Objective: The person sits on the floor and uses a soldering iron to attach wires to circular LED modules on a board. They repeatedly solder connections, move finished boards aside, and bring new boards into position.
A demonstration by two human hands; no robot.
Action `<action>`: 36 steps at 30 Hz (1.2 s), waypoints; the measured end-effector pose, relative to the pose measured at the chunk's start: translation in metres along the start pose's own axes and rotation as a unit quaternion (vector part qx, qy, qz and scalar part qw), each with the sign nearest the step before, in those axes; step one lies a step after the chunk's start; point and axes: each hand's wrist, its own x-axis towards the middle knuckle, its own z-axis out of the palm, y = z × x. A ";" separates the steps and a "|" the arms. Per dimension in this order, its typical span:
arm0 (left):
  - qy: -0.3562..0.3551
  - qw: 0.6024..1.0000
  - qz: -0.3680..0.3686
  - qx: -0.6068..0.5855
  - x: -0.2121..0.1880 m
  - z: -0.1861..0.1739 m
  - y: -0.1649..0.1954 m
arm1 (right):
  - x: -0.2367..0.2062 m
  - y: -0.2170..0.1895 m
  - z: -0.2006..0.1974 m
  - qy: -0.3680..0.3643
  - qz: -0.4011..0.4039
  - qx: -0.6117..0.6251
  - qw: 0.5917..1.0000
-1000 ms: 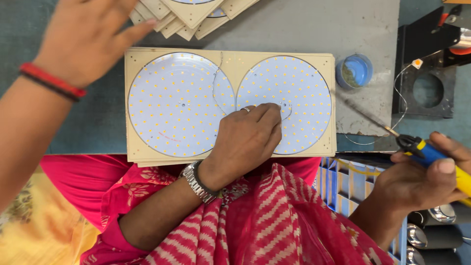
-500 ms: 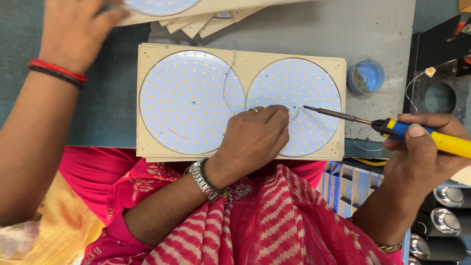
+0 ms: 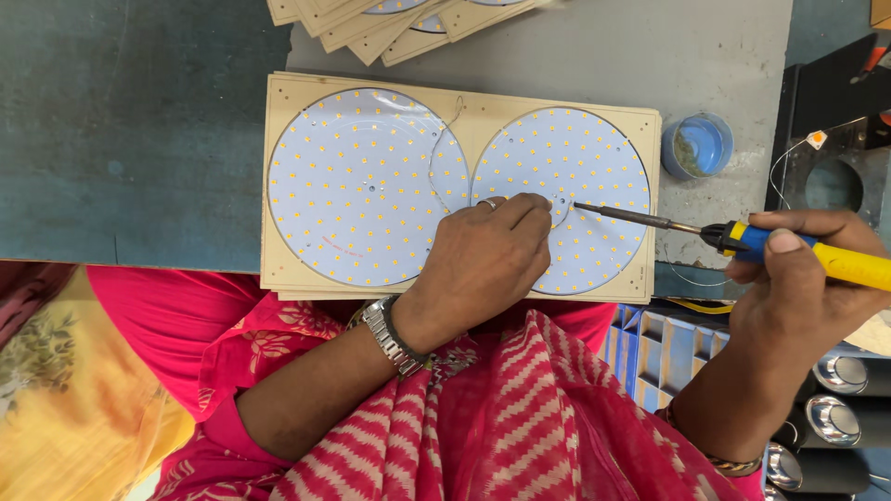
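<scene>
soldering iron (image 3: 742, 237) tip now touches right LED disc (image 3: 594, 186), frame centre | right hand (image 3: 798, 288) grips iron | left hand (image 3: 487, 255) pinches wire at joint | soldering under way

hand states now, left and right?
Left hand: fingers curled, pressing on the round LED board; held item cannot be told.
Right hand: closed on the soldering iron.

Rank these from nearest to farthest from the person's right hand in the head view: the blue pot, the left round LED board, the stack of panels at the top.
From the right hand, which holds the soldering iron:
1. Blue pot, just above the hand, beside the panel's right edge.
2. Stack of panels, top edge, up and left.
3. Left round LED board, far left of the panel.
</scene>
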 end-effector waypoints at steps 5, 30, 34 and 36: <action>0.000 1.000 -0.003 0.002 0.000 0.002 0.001 | 0.002 0.001 0.002 -0.003 0.004 0.010 1.000; 0.002 0.999 0.003 0.038 -0.001 0.011 -0.001 | 0.024 -0.027 0.005 -0.097 0.014 -0.100 0.990; 0.002 0.999 0.001 0.038 0.000 0.012 -0.002 | 0.023 -0.020 0.004 -0.086 0.009 -0.091 0.992; -0.001 0.999 -0.002 0.038 0.001 0.012 -0.002 | 0.023 -0.017 0.003 -0.086 0.006 -0.085 0.993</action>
